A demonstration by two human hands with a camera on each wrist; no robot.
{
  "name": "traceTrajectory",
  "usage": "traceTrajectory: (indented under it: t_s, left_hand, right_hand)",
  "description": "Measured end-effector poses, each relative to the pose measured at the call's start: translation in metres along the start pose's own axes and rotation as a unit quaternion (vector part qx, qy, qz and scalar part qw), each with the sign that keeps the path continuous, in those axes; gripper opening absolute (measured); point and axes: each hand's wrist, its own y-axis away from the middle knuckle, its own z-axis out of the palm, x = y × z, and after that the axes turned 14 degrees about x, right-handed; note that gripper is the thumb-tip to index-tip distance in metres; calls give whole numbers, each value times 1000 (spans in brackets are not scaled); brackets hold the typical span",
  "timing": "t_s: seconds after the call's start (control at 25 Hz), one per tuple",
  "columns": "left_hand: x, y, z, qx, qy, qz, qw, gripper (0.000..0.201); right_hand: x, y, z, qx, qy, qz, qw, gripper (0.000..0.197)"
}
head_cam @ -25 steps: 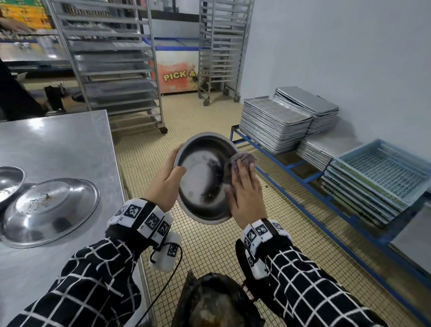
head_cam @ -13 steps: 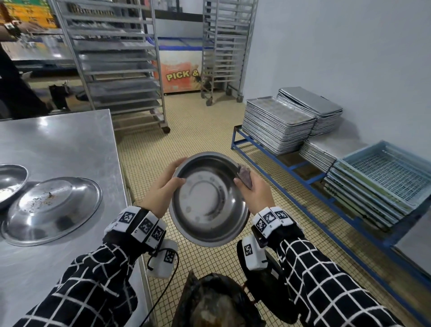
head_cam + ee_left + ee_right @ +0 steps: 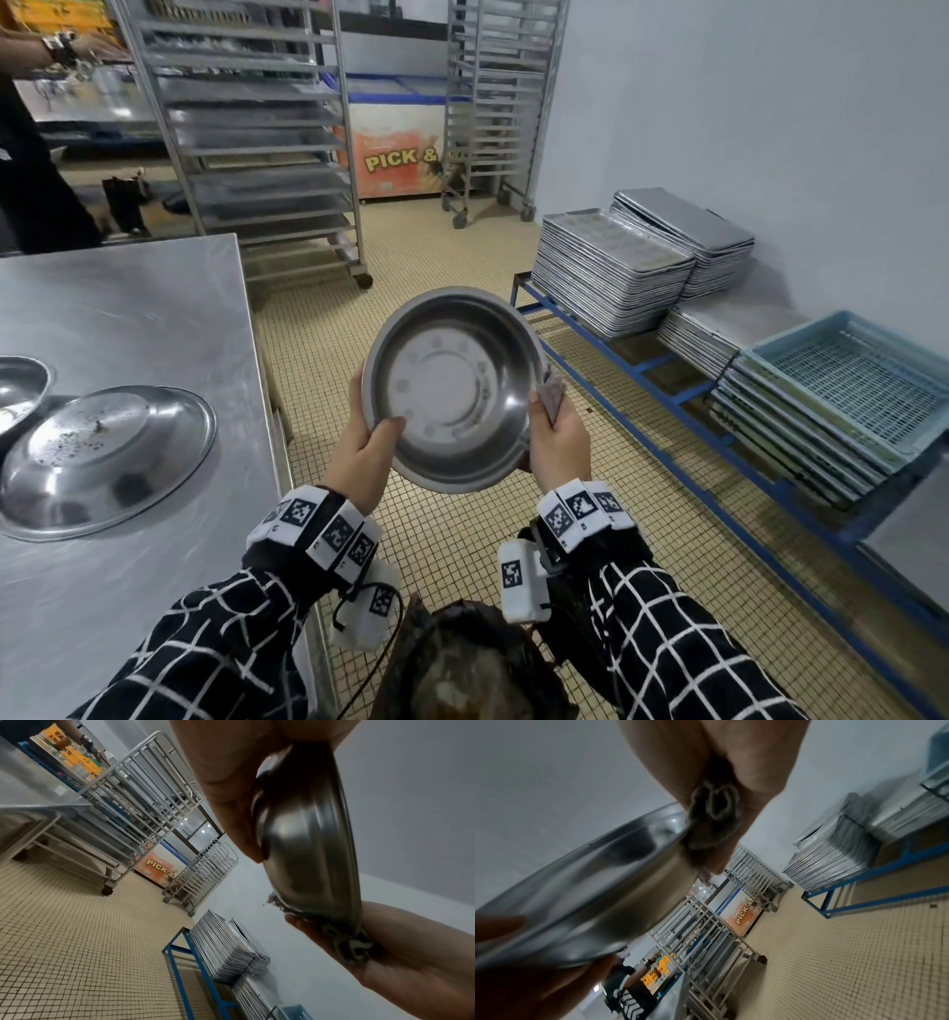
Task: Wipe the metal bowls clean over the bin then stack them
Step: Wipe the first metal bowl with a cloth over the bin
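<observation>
**One bowl wiped, more waiting on the tabletop**

A round stainless-steel bowl [image 3: 452, 390] is held tilted in the air, just beyond the dark-lined waste bin [image 3: 462, 668] at the person's feet. The left hand [image 3: 367, 442] grips its near-left rim, thumb inside. The right hand [image 3: 557, 442] clamps the opposite rim, its fingers [image 3: 298, 920] bunching a grey wiping cloth [image 3: 552, 395] against the metal. The bowl's inside looks bare and clean, so stacking seems the next step. Left of the bin, on the steel tabletop [image 3: 128, 308], a wide shallow metal dish [image 3: 105, 457] carries scattered dark crumbs and looks unwiped; another metal bowl [image 3: 20, 388], partly cut off, sits touching it. The bin holds brownish waste.
</observation>
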Motion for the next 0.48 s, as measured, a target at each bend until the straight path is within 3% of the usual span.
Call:
traceTrajectory:
  t_s: [0.16,0.28,0.36,0.48]
  left_hand:
    - [-3,-12,-7,37,-35,-8,999,46]
    - [-8,-19,-13,30,-75,-19,997,47]
    - [-6,-16,-14,15,-88,-36,995,48]
    - [3,-6,-7,-15,-92,-33,995,50]
  right_hand:
    - [12,2,-2,-49,39,67,996,24]
    - [21,10,-3,-49,78,38,995,23]
    - [18,21,2,-115,77,16,990,20]
    - [11,52,21,-258,117,-52,958,28]
